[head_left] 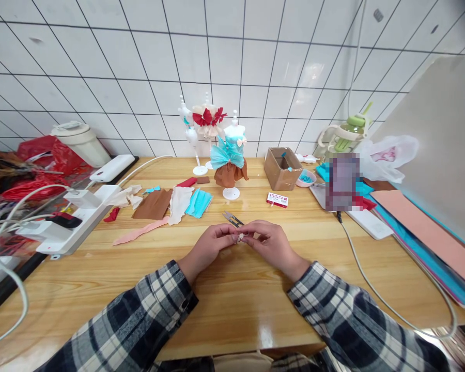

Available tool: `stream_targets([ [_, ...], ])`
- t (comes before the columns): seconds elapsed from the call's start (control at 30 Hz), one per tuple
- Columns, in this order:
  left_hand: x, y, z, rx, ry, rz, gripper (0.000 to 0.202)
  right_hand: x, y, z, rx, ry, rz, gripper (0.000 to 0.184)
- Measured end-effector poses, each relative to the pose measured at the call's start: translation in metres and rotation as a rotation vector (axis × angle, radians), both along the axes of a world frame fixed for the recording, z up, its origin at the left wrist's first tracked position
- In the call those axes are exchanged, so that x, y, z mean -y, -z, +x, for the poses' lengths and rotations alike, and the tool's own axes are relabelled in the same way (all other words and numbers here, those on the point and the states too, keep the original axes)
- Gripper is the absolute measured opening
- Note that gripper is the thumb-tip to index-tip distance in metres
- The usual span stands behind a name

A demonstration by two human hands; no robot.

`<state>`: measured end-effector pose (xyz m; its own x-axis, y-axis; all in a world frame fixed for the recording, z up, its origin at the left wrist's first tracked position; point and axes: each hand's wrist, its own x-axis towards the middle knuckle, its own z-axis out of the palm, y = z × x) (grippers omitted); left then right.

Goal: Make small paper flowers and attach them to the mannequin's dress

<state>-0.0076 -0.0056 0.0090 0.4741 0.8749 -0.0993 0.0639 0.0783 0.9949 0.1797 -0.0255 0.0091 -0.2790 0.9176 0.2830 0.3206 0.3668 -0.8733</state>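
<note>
My left hand (217, 244) and my right hand (269, 243) meet over the middle of the table, both pinching a tiny cream-coloured piece (241, 237), perhaps crepe paper; its exact shape is too small to make out. Just beyond the fingertips lie thread snips (232, 218), their blades pointing away to the left. Behind them stands a miniature dress form (231, 152) in a turquoise top with a big turquoise bow and a brown skirt. Two more small dress forms are at the back, one wearing a cream dress with red bows (208, 119), the other mostly white (191, 137).
Crepe paper scraps in brown (153, 204), cream (180, 204) and turquoise (199, 203) lie left of centre. A cardboard box (282, 173), a small card (277, 200) and a pink dish (306, 179) sit right. A power strip (75, 219) with cables occupies the left; a phone (343, 181) stands right.
</note>
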Motion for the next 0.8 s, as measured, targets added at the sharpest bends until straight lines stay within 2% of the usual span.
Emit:
stream_targets([
  [0.1,-0.0003,-0.0004,-0.0008,-0.023,0.035,0.003,0.026,0.0000,-0.0016,-0.0004,-0.021,0.033,-0.056,0.013],
  [0.23,-0.0011,-0.0013,-0.0024,-0.063,0.044,0.047,0.026,-0.0002,-0.0023,-0.0026,-0.145,0.043,-0.326,0.016],
  [0.3,-0.0016,-0.0016,-0.0034,-0.072,0.045,0.065,0.026,-0.0005,-0.0010,-0.0037,-0.228,0.006,-0.389,0.018],
  [0.4,-0.0023,-0.0016,-0.0048,-0.064,0.075,0.045,0.027,-0.0010,0.0013,-0.0038,-0.278,-0.045,-0.326,0.019],
  [0.53,-0.0034,-0.0002,-0.0059,-0.033,0.098,0.010,0.029,-0.0008,0.0022,-0.0026,-0.226,-0.082,-0.232,0.019],
  [0.8,-0.0064,0.0057,-0.0064,0.001,0.120,-0.023,0.028,0.0001,0.0015,-0.0060,-0.309,-0.125,-0.378,0.025],
])
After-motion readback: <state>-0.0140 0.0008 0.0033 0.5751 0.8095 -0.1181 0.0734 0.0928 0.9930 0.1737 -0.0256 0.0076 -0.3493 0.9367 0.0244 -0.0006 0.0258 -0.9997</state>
